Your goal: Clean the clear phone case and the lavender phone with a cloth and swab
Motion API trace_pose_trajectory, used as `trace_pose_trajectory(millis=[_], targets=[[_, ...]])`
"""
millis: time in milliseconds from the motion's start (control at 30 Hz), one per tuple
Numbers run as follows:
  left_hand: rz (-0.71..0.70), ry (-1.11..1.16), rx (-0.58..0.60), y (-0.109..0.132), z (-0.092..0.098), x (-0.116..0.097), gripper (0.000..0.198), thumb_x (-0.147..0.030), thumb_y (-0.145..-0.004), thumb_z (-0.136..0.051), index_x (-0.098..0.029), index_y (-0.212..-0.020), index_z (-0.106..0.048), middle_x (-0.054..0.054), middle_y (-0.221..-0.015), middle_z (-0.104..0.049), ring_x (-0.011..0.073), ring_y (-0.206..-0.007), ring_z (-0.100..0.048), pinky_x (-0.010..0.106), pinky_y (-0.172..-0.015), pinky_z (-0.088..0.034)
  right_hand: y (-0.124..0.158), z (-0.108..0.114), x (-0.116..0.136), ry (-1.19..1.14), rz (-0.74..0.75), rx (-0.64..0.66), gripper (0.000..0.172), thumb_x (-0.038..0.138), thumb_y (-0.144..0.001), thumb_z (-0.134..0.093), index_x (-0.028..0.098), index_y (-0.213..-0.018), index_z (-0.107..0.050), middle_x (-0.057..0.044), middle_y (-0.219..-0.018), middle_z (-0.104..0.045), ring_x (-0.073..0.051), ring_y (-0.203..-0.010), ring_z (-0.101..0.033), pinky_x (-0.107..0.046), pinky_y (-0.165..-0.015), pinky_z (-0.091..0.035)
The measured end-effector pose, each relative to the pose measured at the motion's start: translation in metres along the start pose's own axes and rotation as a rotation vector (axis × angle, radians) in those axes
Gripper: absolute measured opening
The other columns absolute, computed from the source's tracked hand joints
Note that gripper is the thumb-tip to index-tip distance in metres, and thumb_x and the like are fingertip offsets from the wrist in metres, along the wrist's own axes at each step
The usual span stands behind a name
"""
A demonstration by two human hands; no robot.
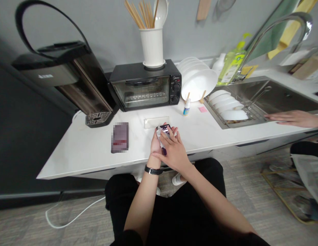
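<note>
A smartphone (166,128) with a lit dark screen rests in my left hand (155,146), held just above the counter's front edge. My left fingers curl around its far side, and a black band is on that wrist. Over the phone lies my right hand (176,152), its fingers pressing a thin white wipe (159,132) onto the screen. Those fingers cover much of the phone and part of the wipe. Just beyond my hands is a clear flat case (153,123). A small white and blue bottle (187,107) and a pink packet (202,109) stand farther back.
A blurred-out dark item (120,137) lies left on the counter (84,160). Behind are a water dispenser (71,82), a toaster oven (146,90) bearing a utensil holder (152,46), and racked plates (199,82). Another person's hand (294,118) rests by the sink (284,99).
</note>
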State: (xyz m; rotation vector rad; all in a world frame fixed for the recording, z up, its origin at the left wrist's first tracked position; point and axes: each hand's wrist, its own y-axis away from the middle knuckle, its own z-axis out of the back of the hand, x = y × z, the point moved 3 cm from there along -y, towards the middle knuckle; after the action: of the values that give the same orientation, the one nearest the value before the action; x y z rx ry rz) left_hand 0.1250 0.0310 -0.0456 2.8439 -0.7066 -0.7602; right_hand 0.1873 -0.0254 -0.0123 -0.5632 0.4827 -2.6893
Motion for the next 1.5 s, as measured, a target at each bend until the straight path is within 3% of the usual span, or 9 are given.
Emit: trace_pose_trajectory(millis=[133,333,433,600,833,1067,1267,1367,1500], targets=[[-0.010,0.035,0.001,0.005,0.001,-0.009,0.054,-0.055,-0.112,-0.035,-0.029,-0.153,-0.059,0.010,-0.138,-0.075,0.0277,-0.150,-0.056,0.049,-0.122,-0.047,0.041,0.007,0.008,0.021,0.020,0.050,0.074,0.063,-0.102,-0.057,0.024,-0.163,-0.048,-0.005,-0.172,-0.044,-0.040,-0.166,-0.023,-0.067,-0.133,-0.028],[0.004,0.031,-0.042,0.001,-0.003,-0.011,0.059,-0.057,-0.112,-0.031,-0.028,-0.158,-0.053,0.013,-0.142,-0.072,0.0279,-0.146,-0.060,0.047,-0.114,-0.055,0.088,0.009,0.001,0.068,-0.025,0.058,0.078,0.065,-0.103,-0.052,0.033,-0.172,-0.030,0.000,-0.175,-0.036,-0.040,-0.166,-0.021,-0.072,-0.131,-0.030],[0.036,0.023,-0.038,0.001,-0.007,-0.010,0.059,-0.057,-0.113,-0.030,-0.029,-0.160,-0.051,0.013,-0.141,-0.073,0.0271,-0.143,-0.062,0.047,-0.115,-0.054,0.082,0.006,-0.012,0.083,-0.090,0.018,0.076,0.062,-0.105,-0.053,0.029,-0.170,-0.033,-0.005,-0.175,-0.036,-0.042,-0.167,-0.019,-0.075,-0.130,-0.027],[0.084,0.014,-0.050,-0.002,-0.006,-0.008,0.060,-0.056,-0.112,-0.033,-0.025,-0.161,-0.051,0.012,-0.139,-0.075,0.0288,-0.143,-0.063,0.050,-0.122,-0.049,0.035,-0.001,-0.030,0.076,-0.134,-0.030,0.074,0.063,-0.105,-0.053,0.021,-0.165,-0.043,-0.010,-0.176,-0.033,-0.043,-0.167,-0.017,-0.076,-0.129,-0.024],[0.049,0.038,0.006,-0.009,0.004,0.001,0.056,-0.058,-0.110,-0.038,-0.030,-0.153,-0.061,0.005,-0.144,-0.072,0.0308,-0.152,-0.053,0.049,-0.130,-0.039,-0.013,-0.002,-0.019,0.030,-0.074,-0.023,0.076,0.065,-0.105,-0.049,0.016,-0.163,-0.046,-0.013,-0.175,-0.036,-0.040,-0.168,-0.017,-0.073,-0.131,-0.020],[0.055,0.012,0.035,0.003,0.001,-0.008,0.057,-0.056,-0.111,-0.037,-0.029,-0.158,-0.054,0.012,-0.143,-0.072,0.0292,-0.151,-0.054,0.053,-0.125,-0.043,0.038,0.002,0.006,0.025,0.020,0.057,0.076,0.065,-0.104,-0.050,0.021,-0.165,-0.044,-0.006,-0.175,-0.035,-0.039,-0.168,-0.018,-0.067,-0.135,-0.020],[0.032,-0.001,-0.008,-0.001,-0.004,-0.012,0.059,-0.056,-0.112,-0.030,-0.027,-0.159,-0.052,0.014,-0.142,-0.072,0.0294,-0.151,-0.055,0.049,-0.115,-0.053,0.089,0.005,0.005,0.090,-0.008,0.048,0.089,0.070,-0.100,-0.054,0.029,-0.173,-0.025,-0.001,-0.175,-0.035,-0.040,-0.167,-0.020,-0.071,-0.132,-0.029],[0.046,-0.010,0.005,-0.002,-0.004,-0.009,0.059,-0.057,-0.112,-0.032,-0.028,-0.159,-0.052,0.014,-0.142,-0.072,0.0290,-0.148,-0.057,0.048,-0.115,-0.053,0.085,0.006,-0.006,0.102,-0.066,0.018,0.084,0.067,-0.103,-0.052,0.026,-0.172,-0.029,-0.004,-0.176,-0.034,-0.042,-0.167,-0.020,-0.072,-0.133,-0.023],[0.100,-0.001,0.022,-0.003,-0.003,-0.008,0.060,-0.058,-0.112,-0.033,-0.026,-0.158,-0.053,0.014,-0.144,-0.071,0.0301,-0.145,-0.060,0.051,-0.120,-0.050,0.052,0.007,-0.027,0.111,-0.133,-0.024,0.074,0.065,-0.105,-0.050,0.023,-0.165,-0.042,-0.007,-0.175,-0.036,-0.044,-0.166,-0.019,-0.075,-0.131,-0.021]])
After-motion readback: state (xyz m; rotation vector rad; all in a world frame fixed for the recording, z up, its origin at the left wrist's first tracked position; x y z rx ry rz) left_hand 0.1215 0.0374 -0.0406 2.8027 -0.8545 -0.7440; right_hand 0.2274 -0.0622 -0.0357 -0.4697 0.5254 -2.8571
